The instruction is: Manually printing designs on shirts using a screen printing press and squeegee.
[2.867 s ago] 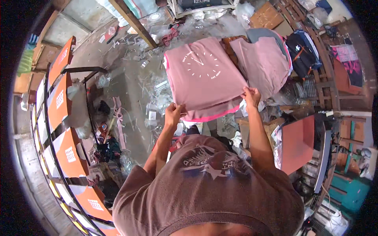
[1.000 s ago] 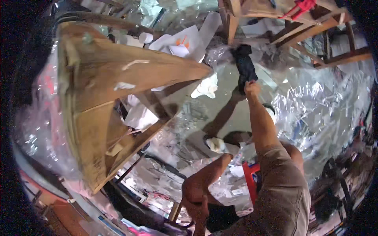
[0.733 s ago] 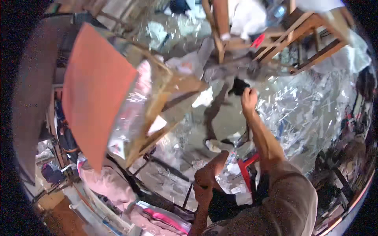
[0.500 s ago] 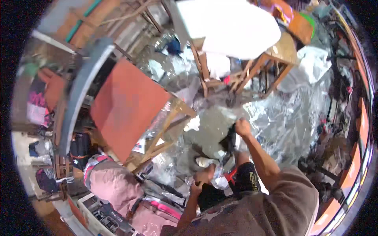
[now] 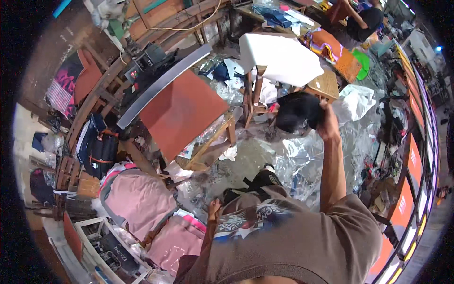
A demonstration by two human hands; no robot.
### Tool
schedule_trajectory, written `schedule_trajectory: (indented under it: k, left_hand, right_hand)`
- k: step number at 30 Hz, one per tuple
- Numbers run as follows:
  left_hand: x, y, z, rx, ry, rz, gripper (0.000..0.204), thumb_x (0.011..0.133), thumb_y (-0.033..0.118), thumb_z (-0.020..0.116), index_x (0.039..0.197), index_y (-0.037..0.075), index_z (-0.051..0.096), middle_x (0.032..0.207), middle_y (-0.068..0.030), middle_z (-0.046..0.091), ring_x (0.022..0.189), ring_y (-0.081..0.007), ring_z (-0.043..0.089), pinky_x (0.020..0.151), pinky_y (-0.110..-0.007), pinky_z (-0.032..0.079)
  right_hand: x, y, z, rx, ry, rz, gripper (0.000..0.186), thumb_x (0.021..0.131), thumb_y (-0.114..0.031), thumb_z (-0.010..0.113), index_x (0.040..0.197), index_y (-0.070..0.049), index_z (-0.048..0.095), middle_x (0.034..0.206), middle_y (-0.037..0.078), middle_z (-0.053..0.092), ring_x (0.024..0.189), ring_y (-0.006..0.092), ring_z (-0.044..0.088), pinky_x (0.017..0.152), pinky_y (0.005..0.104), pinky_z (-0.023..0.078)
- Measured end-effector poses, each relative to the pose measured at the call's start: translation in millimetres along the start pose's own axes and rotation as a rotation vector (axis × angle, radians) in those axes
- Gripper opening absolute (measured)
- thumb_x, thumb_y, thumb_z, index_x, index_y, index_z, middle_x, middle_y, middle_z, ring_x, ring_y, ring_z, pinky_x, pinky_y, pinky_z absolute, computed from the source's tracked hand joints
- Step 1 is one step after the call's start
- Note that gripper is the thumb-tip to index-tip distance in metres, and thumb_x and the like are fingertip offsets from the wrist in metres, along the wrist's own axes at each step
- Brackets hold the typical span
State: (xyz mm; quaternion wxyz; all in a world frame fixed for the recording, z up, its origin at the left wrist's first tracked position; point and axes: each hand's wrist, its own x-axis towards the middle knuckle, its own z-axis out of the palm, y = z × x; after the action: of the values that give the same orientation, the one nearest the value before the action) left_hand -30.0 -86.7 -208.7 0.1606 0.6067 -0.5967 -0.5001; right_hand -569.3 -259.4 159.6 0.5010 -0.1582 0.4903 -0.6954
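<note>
head — right fingers (image 5: 324, 105) gripping black cloth (image 5: 298, 112), machine (image 5: 113, 253) in white frame (image 5: 92, 221)

Flat red-brown panel (image 5: 184, 113), white panel (image 5: 281, 59), clear plastic (image 5: 302, 154) on grey floor (image 5: 248, 161), orange panels (image 5: 403, 206)

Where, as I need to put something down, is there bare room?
Bare: the reddish board beside the long grey panel; floor between the wooden frame and clear plastic. Crowded: around the pink garments and black cloth.
</note>
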Motion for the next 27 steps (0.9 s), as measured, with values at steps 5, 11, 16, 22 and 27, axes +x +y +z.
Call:
schedule_trajectory:
  k: [5, 11, 16, 22, 27]
  left_hand:
    - [11.6, 18.4, -4.4, -0.762, 0.077, -0.454, 0.027, 0.09, 0.033, 0.056, 0.083, 0.007, 0.06, 0.066, -0.0005, 0.058, 0.052, -0.0122, 0.053, 0.044, -0.03, 0.04]
    - [51.1, 89.9, -5.1, -0.543, 0.15, -0.421, 0.031, 0.091, 0.038, 0.058, 0.09, 0.007, 0.059, 0.073, 0.0002, 0.059, 0.056, -0.0109, 0.055, 0.046, -0.025, 0.041]
    - [120.5, 49.5, 14.6, -0.041, 0.189, 0.13, 0.035, 0.088, 0.035, 0.058, 0.082, 0.001, 0.061, 0.072, -0.0089, 0.064, 0.067, -0.0187, 0.061, 0.063, -0.035, 0.047]
    - [150.9, 146.4, 23.3, -0.426, 0.514, -0.135, 0.028, 0.088, 0.026, 0.061, 0.088, -0.001, 0.062, 0.08, -0.0126, 0.066, 0.075, -0.0198, 0.063, 0.069, -0.033, 0.048]
    - [139.6, 131.3, 53.7, -0.458, 0.959, 0.099, 0.03, 0.088, 0.029, 0.061, 0.097, 0.0, 0.063, 0.09, -0.0129, 0.068, 0.08, -0.0257, 0.066, 0.073, -0.036, 0.051]
  right_hand:
    - [4.3, -72.2, 39.7, 0.309, -0.284, -0.17, 0.034, 0.095, -0.026, 0.047, 0.115, -0.002, 0.06, 0.114, 0.012, 0.065, 0.107, 0.0254, 0.062, 0.099, 0.0396, 0.045]
    - [33.1, -125.0, 69.6, 0.327, -0.456, -0.248, 0.036, 0.097, -0.031, 0.046, 0.114, -0.002, 0.061, 0.114, 0.011, 0.065, 0.107, 0.0244, 0.062, 0.097, 0.0393, 0.046]
    - [120.6, -152.7, 108.2, -0.083, -0.425, -0.426, 0.033, 0.099, -0.031, 0.044, 0.111, -0.004, 0.059, 0.104, 0.01, 0.066, 0.097, 0.0206, 0.064, 0.089, 0.0373, 0.05]
    - [280.1, -55.5, 113.9, -1.53, -0.437, -0.497, 0.043, 0.099, -0.033, 0.044, 0.13, -0.004, 0.052, 0.125, 0.026, 0.053, 0.121, 0.0401, 0.047, 0.099, 0.0422, 0.041]
    - [303.6, -2.0, 84.1, -1.725, -0.658, -0.929, 0.05, 0.098, -0.039, 0.044, 0.135, -0.005, 0.047, 0.137, 0.027, 0.043, 0.127, 0.0423, 0.041, 0.104, 0.0452, 0.034]
